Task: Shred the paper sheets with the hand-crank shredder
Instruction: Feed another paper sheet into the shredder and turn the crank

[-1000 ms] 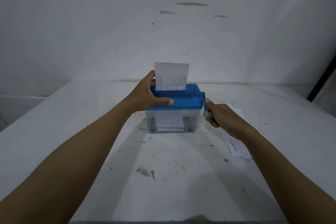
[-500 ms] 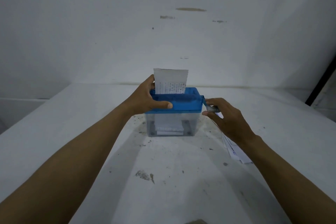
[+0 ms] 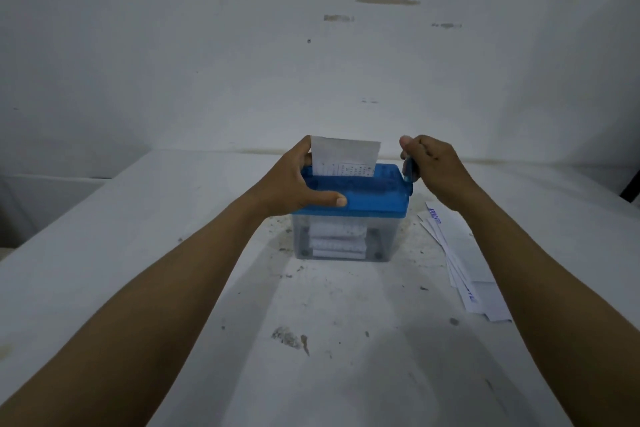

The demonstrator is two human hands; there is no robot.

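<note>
A small hand-crank shredder (image 3: 374, 199) with a blue lid and a clear bin stands in the middle of the white table. A printed paper sheet (image 3: 343, 156) stands upright in the lid's slot. My left hand (image 3: 294, 180) grips the lid's left end, thumb along the front edge. At the lid's right end, my right hand (image 3: 433, 166) holds the blue crank handle (image 3: 408, 172), which points upward. Shredded paper (image 3: 337, 241) lies piled inside the clear bin.
A stack of white paper sheets (image 3: 464, 267) lies on the table (image 3: 138, 253) to the right of the shredder, partly under my right forearm. A white wall rises just behind the table. Small dirt specks dot the tabletop.
My right hand has swung the crank from low beside the bin up to the top of its turn. The sheet has sunk lower into the slot. My left hand has kept its grip.
</note>
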